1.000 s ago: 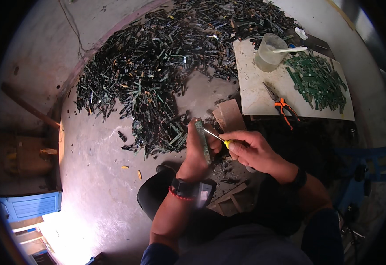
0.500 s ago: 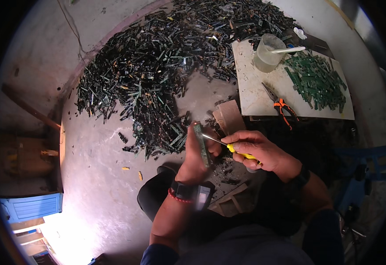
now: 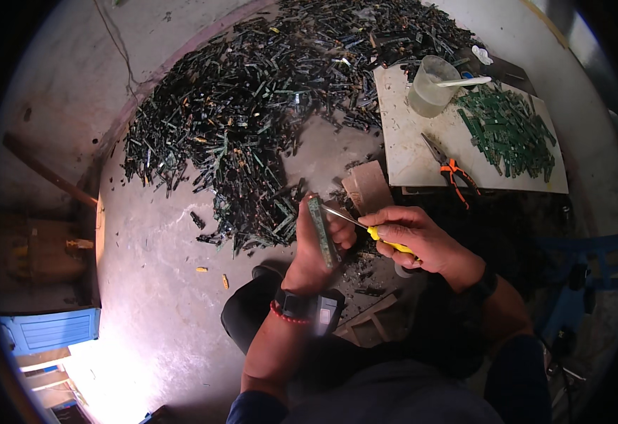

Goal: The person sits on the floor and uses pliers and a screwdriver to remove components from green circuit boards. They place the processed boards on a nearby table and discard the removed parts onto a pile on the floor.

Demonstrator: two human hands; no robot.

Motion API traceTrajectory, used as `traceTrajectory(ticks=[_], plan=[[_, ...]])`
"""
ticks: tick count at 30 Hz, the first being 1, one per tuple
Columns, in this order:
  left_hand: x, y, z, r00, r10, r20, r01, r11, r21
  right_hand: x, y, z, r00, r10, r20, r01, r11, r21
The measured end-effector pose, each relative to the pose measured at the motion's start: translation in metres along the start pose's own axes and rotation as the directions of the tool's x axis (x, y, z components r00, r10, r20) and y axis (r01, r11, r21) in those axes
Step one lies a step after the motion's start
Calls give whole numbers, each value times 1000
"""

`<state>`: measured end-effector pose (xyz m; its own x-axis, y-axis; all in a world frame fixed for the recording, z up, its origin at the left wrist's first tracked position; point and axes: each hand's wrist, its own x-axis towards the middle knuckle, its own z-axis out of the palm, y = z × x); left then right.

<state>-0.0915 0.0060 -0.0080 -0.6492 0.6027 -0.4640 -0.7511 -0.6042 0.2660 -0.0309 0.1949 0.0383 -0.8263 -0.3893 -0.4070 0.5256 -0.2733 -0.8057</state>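
Note:
My left hand (image 3: 307, 249) is closed around a narrow green circuit-board strip (image 3: 321, 230), which stands lengthwise along the palm. In my right hand (image 3: 425, 242) is a screwdriver (image 3: 392, 244) with a yellow handle, its thin metal shaft pointing left. The tip meets the strip's right edge near its upper end; whether it digs in is too small to tell. Just beyond the hands, a brownish block (image 3: 367, 188) rests among dark scraps.
A large heap of dark strips (image 3: 231, 120) covers the floor ahead. On a pale board (image 3: 408, 152) at right are a pile of green strips (image 3: 510, 131), a plastic cup (image 3: 430, 95) with a white handle across it, and orange-black pliers (image 3: 451, 169). A blue stool (image 3: 581, 275) stands right.
The screwdriver tip has shifted slightly left and up along the strip, and my right hand has tilted a little. My left hand stays nearly in place.

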Motion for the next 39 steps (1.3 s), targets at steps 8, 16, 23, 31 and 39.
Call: traceTrajectory(ticks=[8,16,23,31,39], plan=[[1,-1,-3,1000,10,-17,-10,1000,15,3,-1,5,999,50,-6,-50,998,27],[2,0,1,1000,-17,-26,17,1000,-10,4,1,4,1000,18,12,-19,998,55],[14,-6,-14,995,-13,-95,16,999,33,9,15,10,905,-425,16,335,689,-643],[12,-15,-18,984,178,-16,-165,939,301,9,22,6,917,-396,-38,302,756,-581],[8,-9,-8,990,111,-90,-94,981,167,5,8,10,996,6,-90,1,998,69]])
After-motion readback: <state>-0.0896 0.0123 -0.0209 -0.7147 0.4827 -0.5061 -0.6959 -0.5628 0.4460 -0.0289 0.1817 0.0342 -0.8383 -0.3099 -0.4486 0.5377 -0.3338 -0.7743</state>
